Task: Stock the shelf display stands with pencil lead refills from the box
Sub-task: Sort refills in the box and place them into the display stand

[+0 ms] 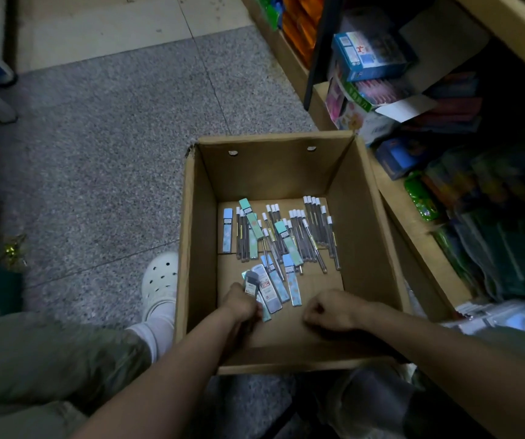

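Both forearms reach down into the box. The left hand grips several refill packs near its front left. The right hand is curled, near its front, holding nothing visible.

From here I see both forearms bare right up to the frame edge, with no sleeves, watch or rings showing on the left hand or the right hand. The legs wear loose, pale olive-green fabric trousers, creased over the thigh. One foot shows: a white ribbed sock rising out of a white moulded foam clog with round ventilation holes across its toe.
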